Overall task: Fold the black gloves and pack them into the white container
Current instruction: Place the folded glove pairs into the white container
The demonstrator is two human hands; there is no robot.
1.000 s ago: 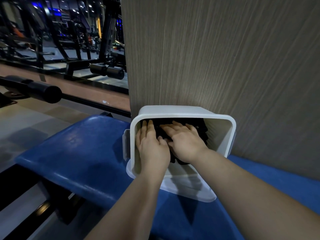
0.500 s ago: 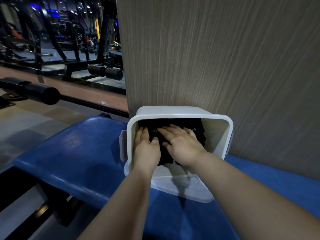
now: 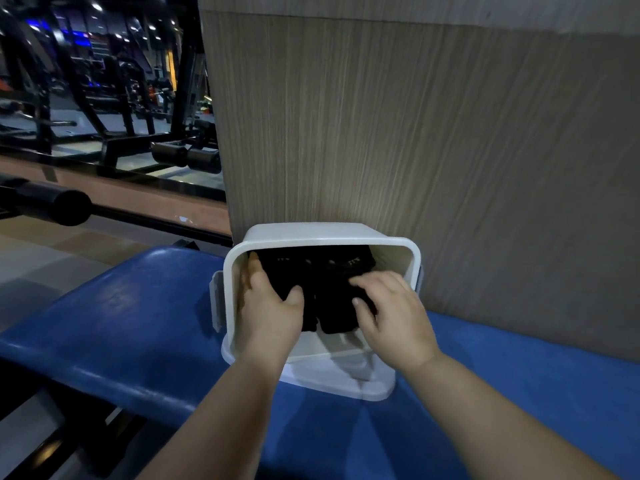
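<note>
The white container (image 3: 325, 233) lies tipped towards me on the blue bench, its back against the wood panel. Two folded black gloves (image 3: 322, 271) sit side by side inside it. My left hand (image 3: 270, 313) is in the container's left side; its fingers run between the wall and the left glove and its thumb lies on the glove's front, gripping it. My right hand (image 3: 394, 313) is at the right, with curled fingers and thumb pinching the right glove's lower part.
A white lid (image 3: 346, 382) lies flat under the container's front edge. The blue padded bench (image 3: 121, 323) extends left and right. The wood panel wall (image 3: 415, 133) stands directly behind. A black padded bar (image 3: 45, 202) and gym machines are at the left.
Both hands lay flat together on the gloves. They have moved apart: the left slid to the container's left wall, and the right pulled back to the right with its fingers curled.
</note>
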